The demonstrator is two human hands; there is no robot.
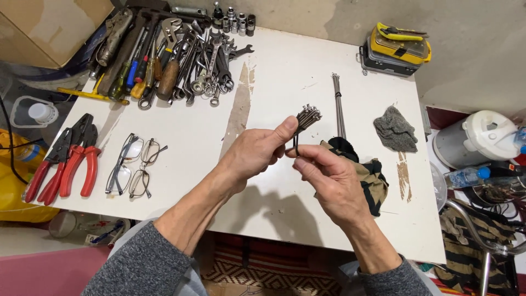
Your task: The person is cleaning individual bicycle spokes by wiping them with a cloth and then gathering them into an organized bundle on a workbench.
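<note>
Both forearms in grey sleeves come up from 6 o'clock; I read the hands meeting over the middle of the white desk (285,71).

Right hand (334,183): fingers curled, index and thumb closed on a thin dark band looped round the lower end of the bundle. Pinching, not spread.

Left hand (255,153): thumb pressed flat against the bundle of thin metal rods (307,118), fingers wrapped behind. Closed on it firmly.

Key relation: the bundle's long axis runs from the left grip up toward 1 o'clock, capped ends free in the air, clear of the desk. The left hand carries it; the right hand sits just below, at 4 o'clock from the left thumb, touching only the band end.

Just past the right hand, a dark and tan cloth (370,175) lies on the desk. Beyond it, a second bunch of long rods (339,104) lies pointing to 12 o'clock, grey rag (395,130) at its 3 o'clock.

At 9 o'clock: two pairs of glasses (134,164), red-handled pliers (66,161).

Far edge, 11 o'clock: heap of wrenches and screwdrivers (175,60). At 1 o'clock, a yellow and grey case (395,50).
</note>
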